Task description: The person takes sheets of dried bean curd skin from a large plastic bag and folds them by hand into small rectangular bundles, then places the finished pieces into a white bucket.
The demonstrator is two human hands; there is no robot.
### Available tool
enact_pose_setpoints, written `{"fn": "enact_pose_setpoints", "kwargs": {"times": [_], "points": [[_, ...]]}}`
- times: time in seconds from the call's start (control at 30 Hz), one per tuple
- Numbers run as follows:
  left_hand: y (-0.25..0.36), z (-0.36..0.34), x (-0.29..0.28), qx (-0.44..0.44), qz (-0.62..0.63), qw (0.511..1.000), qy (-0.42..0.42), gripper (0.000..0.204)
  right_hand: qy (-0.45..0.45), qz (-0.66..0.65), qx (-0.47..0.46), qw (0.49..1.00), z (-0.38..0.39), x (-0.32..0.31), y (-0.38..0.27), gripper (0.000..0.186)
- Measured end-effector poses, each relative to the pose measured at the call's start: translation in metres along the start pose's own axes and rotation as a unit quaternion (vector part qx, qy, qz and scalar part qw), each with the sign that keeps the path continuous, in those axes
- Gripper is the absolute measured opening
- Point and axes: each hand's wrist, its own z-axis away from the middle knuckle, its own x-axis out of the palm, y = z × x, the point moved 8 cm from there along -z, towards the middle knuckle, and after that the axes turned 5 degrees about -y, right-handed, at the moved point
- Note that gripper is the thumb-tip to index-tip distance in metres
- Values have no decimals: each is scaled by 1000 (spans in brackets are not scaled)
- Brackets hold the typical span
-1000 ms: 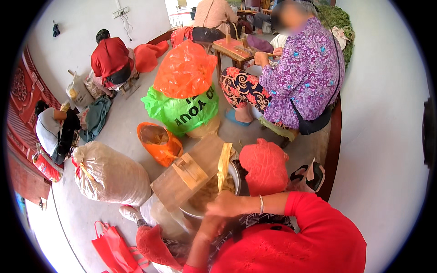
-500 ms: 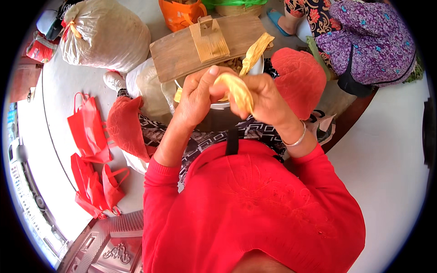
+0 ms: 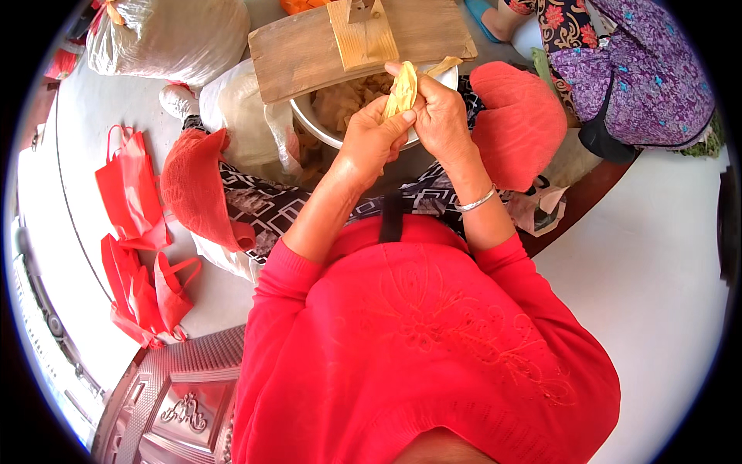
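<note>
Both hands [image 3: 410, 124] closed around a yellow husk [image 3: 403, 89] above basin [image 3: 309, 124]

Bright even daylight, soft shadows (fisheye-bent, black-rimmed edges).

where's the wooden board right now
In the head view the wooden board lies at top centre across the metal basin, just beyond both hands.

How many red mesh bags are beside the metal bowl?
2: one red mesh bag left of the metal bowl, the other red mesh bag right of it. More may be hidden.
</note>
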Motion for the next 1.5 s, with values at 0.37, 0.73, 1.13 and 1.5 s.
{"fn": "enact_pose_setpoints", "kwargs": {"times": [0.37, 0.73, 1.13, 1.5], "points": [[44, 39, -8, 233, -709, 661, 83, 14, -93, -96, 53, 990, 26, 37, 35, 25], [34, 38, -18, 288, -587, 754, 59, 40, -205, -583, 305, 725, 55, 83, 59, 21], [21, -4, -45, 100, -305, 942, 98, 20, -5, -25, -67, 997, 17, 22, -16, 9], [0, 21, -24, 42, -79, 993, 74, 32, 51, -305, 75, 948, -5, 34, 52, 15]]}}
